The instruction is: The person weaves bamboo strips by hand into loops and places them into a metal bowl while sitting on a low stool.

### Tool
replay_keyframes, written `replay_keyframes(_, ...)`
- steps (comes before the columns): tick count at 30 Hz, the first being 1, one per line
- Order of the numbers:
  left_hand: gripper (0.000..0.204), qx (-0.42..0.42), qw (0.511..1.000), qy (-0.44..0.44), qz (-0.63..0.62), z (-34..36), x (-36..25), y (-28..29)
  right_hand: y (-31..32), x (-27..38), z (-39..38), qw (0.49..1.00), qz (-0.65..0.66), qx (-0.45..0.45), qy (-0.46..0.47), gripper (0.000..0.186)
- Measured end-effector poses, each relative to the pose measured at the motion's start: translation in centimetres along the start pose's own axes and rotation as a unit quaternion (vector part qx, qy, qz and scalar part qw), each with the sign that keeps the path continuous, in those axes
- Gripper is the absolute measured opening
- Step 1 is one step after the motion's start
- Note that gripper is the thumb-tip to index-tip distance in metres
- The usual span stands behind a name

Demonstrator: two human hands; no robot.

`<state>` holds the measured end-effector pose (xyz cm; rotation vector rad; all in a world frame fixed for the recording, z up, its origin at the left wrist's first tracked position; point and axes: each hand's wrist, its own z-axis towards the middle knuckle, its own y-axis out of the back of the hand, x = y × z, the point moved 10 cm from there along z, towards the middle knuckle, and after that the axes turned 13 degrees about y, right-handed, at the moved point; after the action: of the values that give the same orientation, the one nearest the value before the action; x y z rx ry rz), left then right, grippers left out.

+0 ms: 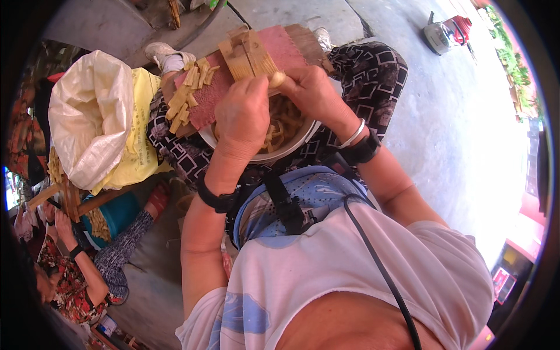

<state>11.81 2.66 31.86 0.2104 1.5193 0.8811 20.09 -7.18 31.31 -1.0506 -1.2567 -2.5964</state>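
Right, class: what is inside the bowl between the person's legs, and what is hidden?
Yellowish strips, some curled, lie inside the bowl. The board hides its far part, and the left hand covers some of its left side; the bottom, under the strips, cannot be seen.

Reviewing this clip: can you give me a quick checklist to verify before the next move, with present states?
1. Pale piece at right hand fingertips: ok.
2. Left hand gripping something: cannot tell, palm and fingertips hidden.
3. Wooden block on the pink board: ok.
4. Cut strips apart from both hands: ok, at the board's left.
5. Basin empty: not ok, pieces lie inside.
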Motion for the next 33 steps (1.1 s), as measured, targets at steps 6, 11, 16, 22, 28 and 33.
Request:
replay_keyframes(6, 0.034, -0.042, 0.995, -0.087, -0.015, -1.1, 0.1, -0.2, -9.0, -2.4, -4.9, 0.680, 0.656, 0.025, -0.327, 0.029)
replay_keyframes(11, 0.024, -0.030, 0.996, 0.005, -0.083, 0.4, 0.3, -0.5, -5.6, -3.1, -2.2, 0.895, 0.414, 0.013, -0.164, 0.015)
replay_keyframes(16, 0.027, -0.045, 0.986, 0.114, -0.117, 1.1, 2.8, -1.2, -1.9, -2.7, -0.3, 0.949, 0.285, -0.118, -0.060, 0.013)
replay_keyframes(22, 0.020, 0.090, 0.955, 0.194, -0.206, -4.5, 5.1, -3.5, -2.7, -5.4, -0.8, 0.929, 0.333, -0.081, -0.137, 0.023)
replay_keyframes(28, 0.012, -0.032, 0.989, 0.013, 0.146, -2.3, 1.9, 1.1, 0.9, -1.2, 3.1, 0.981, 0.185, 0.032, 0.046, 0.037)
replay_keyframes(33, 0.014, -0.047, 0.975, -0.084, 0.202, -0.9, -0.4, 2.1, -3.8, -1.2, 2.8, 0.927, 0.219, 0.303, -0.031, 0.026)
